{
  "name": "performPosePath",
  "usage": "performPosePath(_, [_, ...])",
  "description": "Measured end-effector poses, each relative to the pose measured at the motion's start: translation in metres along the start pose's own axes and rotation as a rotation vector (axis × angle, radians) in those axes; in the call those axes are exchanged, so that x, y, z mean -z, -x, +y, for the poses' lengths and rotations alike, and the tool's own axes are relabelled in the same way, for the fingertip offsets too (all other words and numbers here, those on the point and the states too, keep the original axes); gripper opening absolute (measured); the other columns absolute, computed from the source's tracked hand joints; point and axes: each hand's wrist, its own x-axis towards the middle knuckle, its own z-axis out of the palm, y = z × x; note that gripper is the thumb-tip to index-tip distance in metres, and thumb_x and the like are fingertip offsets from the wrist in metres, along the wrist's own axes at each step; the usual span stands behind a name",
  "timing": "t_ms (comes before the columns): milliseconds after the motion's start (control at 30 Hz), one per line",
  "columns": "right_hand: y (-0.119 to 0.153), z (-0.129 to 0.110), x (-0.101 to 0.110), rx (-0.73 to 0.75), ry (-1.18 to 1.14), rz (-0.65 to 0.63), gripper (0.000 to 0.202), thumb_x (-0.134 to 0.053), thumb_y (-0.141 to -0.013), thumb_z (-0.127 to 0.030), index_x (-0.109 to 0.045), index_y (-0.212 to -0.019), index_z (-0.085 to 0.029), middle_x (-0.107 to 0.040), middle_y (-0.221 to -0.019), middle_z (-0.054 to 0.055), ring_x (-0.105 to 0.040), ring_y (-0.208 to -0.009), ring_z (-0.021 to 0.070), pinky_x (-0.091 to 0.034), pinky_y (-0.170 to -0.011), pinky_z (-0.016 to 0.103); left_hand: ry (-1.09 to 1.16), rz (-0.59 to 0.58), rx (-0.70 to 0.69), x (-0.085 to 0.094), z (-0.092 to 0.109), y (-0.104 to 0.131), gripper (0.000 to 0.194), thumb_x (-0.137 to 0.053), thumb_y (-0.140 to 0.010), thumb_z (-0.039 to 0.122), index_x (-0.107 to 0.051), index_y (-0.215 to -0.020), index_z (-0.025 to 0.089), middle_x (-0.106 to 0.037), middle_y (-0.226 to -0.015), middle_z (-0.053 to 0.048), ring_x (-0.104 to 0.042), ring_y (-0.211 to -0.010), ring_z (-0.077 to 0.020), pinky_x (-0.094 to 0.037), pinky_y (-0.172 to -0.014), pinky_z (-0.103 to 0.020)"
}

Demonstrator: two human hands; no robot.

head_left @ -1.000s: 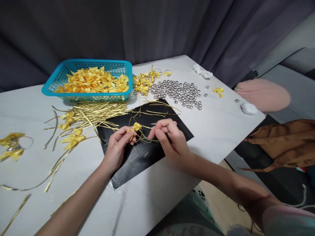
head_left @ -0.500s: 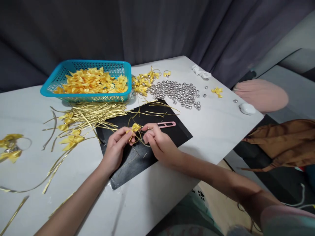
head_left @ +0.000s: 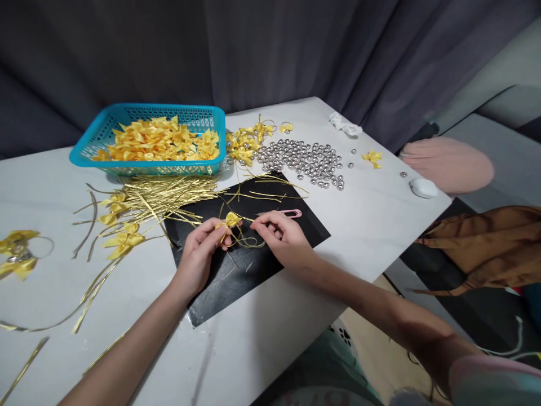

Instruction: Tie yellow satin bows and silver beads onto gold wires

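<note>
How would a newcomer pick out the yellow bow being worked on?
Find the black sheet on the white table. Over it, the left hand pinches the yellow bow, and a thin gold cord runs from it toward the right hand. The other yellow bows lie in the blue basket or on the table; this one alone is held.

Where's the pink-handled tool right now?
Head view, right of centre: the pink-handled tool lies on the black mat, just beyond the right hand, which partly hides it.
</note>
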Motion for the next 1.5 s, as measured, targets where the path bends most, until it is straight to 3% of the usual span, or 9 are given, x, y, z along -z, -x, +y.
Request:
performPosePath(133, [0.0018,-0.0006,-0.0013,0.055,-0.018,-0.019,0.012,-0.055,-0.086,-0.023,-0.064,-0.081,-0.016,-0.052,-0.07,-0.002,-0.036,-0.052,0.0073,-0.033,-0.054,0.024,-0.008,0.005,-0.001,-0.0002,0.0006,0.0002,0.019,-0.074,-0.072,0.035,-0.067,-0.064,0.018,-0.056,-0.059,0.001,-0.046,-0.057,-0.0118,-0.037,-0.056,-0.023])
performPosePath(333, [-0.0011,-0.0001,-0.0019,0.104,0.132,-0.066,0.012,-0.056,-0.084,-0.015,-0.063,-0.075,-0.016,-0.053,-0.073,-0.001,-0.036,-0.053,0.007,-0.031,-0.055,0.024,-0.004,0.002,0.0,0.0013,-0.0018,-0.0012,0.019,-0.073,-0.073,0.035,-0.066,-0.066,0.018,-0.057,-0.061,0.001,-0.046,-0.058,-0.0114,-0.037,-0.056,-0.023])
performPosePath(600, [-0.0036,-0.0022,-0.0008,0.144,0.162,-0.087,0.013,-0.054,-0.087,-0.02,-0.064,-0.08,-0.017,-0.053,-0.074,-0.001,-0.038,-0.053,0.0075,-0.032,-0.056,0.025,0.002,0.004,-0.005,0.0003,-0.0013,-0.0003,0.021,-0.075,-0.072,0.036,-0.066,-0.064,0.019,-0.057,-0.06,0.001,-0.046,-0.058,-0.0115,-0.037,-0.056,-0.022])
performPosePath(767, [-0.003,-0.0053,-0.0001,0.26,0.143,-0.105,0.013,-0.053,-0.088,-0.016,-0.065,-0.083,-0.018,-0.055,-0.077,0.001,-0.043,-0.059,0.009,-0.038,-0.06,0.025,-0.019,-0.007,-0.01,0.0005,-0.0013,-0.0003,0.02,-0.074,-0.073,0.036,-0.067,-0.065,0.019,-0.056,-0.06,0.001,-0.046,-0.059,-0.0124,-0.038,-0.057,-0.024])
performPosePath(900, [-0.0034,-0.0077,-0.0007,0.325,0.048,-0.137,0.014,-0.05,-0.089,-0.014,-0.063,-0.083,-0.017,-0.059,-0.085,0.004,-0.055,-0.074,0.0117,-0.043,-0.059,0.022,-0.037,-0.012,-0.01,0.0001,-0.0008,-0.0004,0.02,-0.074,-0.072,0.036,-0.066,-0.065,0.019,-0.056,-0.061,0.001,-0.047,-0.059,-0.0132,-0.038,-0.058,-0.024])
performPosePath(1100, [-0.0016,-0.0087,-0.0026,0.184,-0.085,-0.132,0.009,-0.051,-0.086,-0.016,-0.056,-0.093,-0.019,-0.061,-0.084,0.002,-0.06,-0.074,0.0107,-0.049,-0.059,0.02,-0.046,-0.014,-0.014,0.0004,-0.0009,-0.0002,0.022,-0.074,-0.072,0.038,-0.066,-0.065,0.019,-0.057,-0.062,0.0,-0.047,-0.06,-0.0137,-0.038,-0.057,-0.025])
performPosePath(1300, [0.0007,-0.0078,0.0001,0.346,-0.041,-0.12,0.015,-0.045,-0.09,-0.013,-0.054,-0.099,-0.02,-0.061,-0.091,0.004,-0.06,-0.081,0.0112,-0.051,-0.064,0.021,-0.049,-0.031,-0.022,0.0024,-0.0022,-0.0002,0.019,-0.072,-0.076,0.035,-0.067,-0.067,0.019,-0.056,-0.062,0.001,-0.046,-0.06,-0.0128,-0.037,-0.059,-0.024])
performPosePath(1500, [0.0008,-0.0064,0.0,0.341,-0.013,-0.15,0.012,-0.045,-0.089,-0.013,-0.055,-0.09,-0.019,-0.061,-0.084,0.003,-0.058,-0.075,0.0111,-0.048,-0.057,0.019,-0.053,-0.03,-0.023,0.0004,-0.0011,-0.0002,0.021,-0.073,-0.075,0.037,-0.067,-0.066,0.019,-0.056,-0.062,0.001,-0.047,-0.06,-0.0133,-0.038,-0.058,-0.025])
